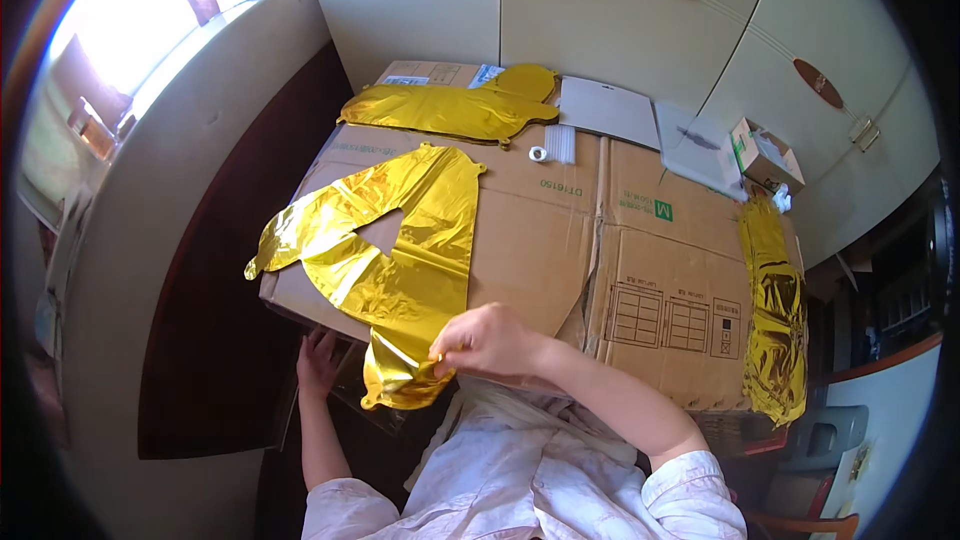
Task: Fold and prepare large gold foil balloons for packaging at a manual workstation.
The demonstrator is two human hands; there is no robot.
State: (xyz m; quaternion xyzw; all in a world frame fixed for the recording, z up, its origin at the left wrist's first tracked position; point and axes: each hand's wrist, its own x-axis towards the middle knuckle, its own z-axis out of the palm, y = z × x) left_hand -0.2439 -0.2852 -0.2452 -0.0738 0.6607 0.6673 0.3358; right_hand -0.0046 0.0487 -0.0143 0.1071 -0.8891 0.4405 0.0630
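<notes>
A flat gold foil balloon [420, 275], shaped like a letter or digit with a triangular hole, lies on the cardboard [530, 260]. Its near end hangs over the front edge. My right hand [488, 340] is closed in a pinch on the balloon's lower right corner. My left hand [318, 360] is lower, by the cardboard's near left edge, apart from the balloon. Its fingers look spread, though partly in shadow, and I see nothing in them.
Another flat gold foil balloon [440, 108] lies at the back left. A small white roll [538, 154] and a whitish board [610, 112] are to its right. Gold foil balloons [775, 310] are piled along the right edge, below a small open box [765, 155]. Cabinets [630, 30] stand behind.
</notes>
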